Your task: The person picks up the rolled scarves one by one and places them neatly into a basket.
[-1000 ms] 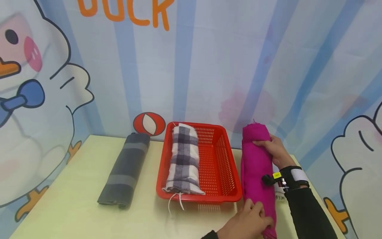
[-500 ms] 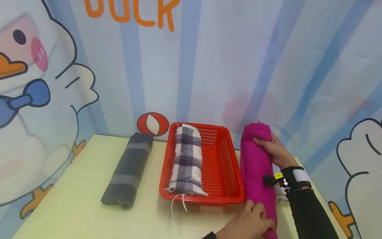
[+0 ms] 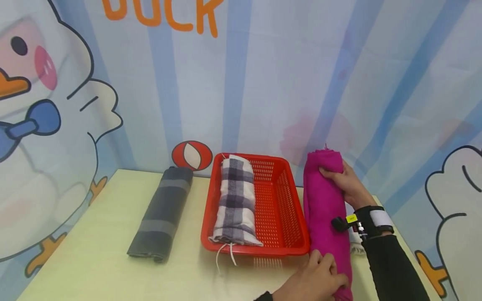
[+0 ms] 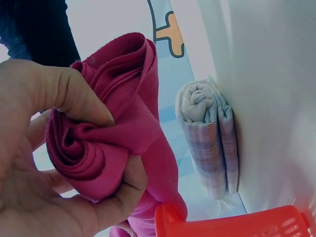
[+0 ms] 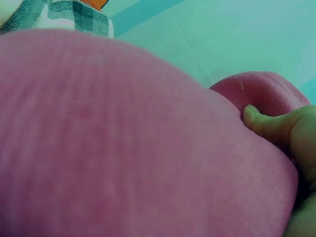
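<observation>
A long magenta rolled cloth is held by both hands just right of the red basket. My right hand grips its far end, thumb pressed on top; in the right wrist view the thumb sinks into the fabric. At the near end my left hand grips the roll. The left wrist view shows the fingers and thumb of the left hand curled round the coiled end of the cloth. Inside the basket, along its left side, lies a checked rolled cloth with white strings over the rim.
A dark grey striped rolled cloth lies on the pale yellow table left of the basket. Another pale plaid roll lies on the table beyond the magenta one. A printed curtain rises behind the table.
The far end of the magenta roll has risen slightly with the right hand. Both hands keep their grip, and the camera view has shifted a little.
</observation>
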Demonstrator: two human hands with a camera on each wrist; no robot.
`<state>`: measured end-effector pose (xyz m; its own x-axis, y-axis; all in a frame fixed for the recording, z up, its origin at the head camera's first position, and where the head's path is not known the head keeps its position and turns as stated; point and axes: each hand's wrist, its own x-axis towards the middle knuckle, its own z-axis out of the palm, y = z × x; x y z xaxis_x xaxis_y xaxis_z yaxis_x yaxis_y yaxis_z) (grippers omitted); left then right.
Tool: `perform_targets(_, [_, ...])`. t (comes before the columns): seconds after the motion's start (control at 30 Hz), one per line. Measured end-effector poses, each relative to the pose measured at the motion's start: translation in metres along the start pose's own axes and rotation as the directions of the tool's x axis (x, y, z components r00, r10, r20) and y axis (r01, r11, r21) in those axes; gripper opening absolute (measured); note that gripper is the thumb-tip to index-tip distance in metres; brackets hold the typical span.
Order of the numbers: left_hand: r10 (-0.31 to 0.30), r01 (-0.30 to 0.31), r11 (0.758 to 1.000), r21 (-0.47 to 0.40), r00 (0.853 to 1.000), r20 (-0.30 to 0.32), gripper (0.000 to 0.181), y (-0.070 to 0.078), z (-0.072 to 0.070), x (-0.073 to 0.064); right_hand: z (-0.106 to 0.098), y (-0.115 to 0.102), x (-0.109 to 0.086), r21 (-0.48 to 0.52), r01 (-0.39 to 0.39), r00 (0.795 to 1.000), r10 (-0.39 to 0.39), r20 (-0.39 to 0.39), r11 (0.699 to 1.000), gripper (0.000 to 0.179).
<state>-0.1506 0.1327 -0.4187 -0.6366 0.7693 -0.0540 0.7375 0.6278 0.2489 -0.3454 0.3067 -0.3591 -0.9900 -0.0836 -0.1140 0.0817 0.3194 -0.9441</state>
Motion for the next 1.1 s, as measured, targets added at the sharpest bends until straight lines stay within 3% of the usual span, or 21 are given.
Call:
perform_targets(0.27, [0.051, -0.046, 0.997, 0.066, 0.996, -0.077, 0.042, 0.001, -0.005, -0.005, -0.003, -0.003, 0.0, -0.025, 0.028, 0.997, -0.03, -0.071, 0.999, 0.077])
perform_targets(0.67, [0.012, -0.007, 0.999, 0.047, 0.994, -0.106, 0.037, -0.001, -0.015, -0.013, 0.004, -0.015, -0.003, 0.006, 0.038, 0.992, -0.037, -0.119, 0.999, 0.077])
perform_targets(0.97, [0.004, 0.024, 0.994, 0.11, 0.97, -0.242, 0.034, -0.012, -0.013, -0.028, 0.018, -0.025, 0.001, -0.007, 0.053, 0.987, -0.053, -0.153, 0.999, 0.08])
perform_targets(1.1, [-0.021, 0.038, 0.996, 0.075, 0.975, -0.219, 0.032, -0.015, -0.015, -0.031, 0.025, -0.029, 0.002, -0.012, 0.063, 0.986, -0.064, -0.155, 0.998, 0.079])
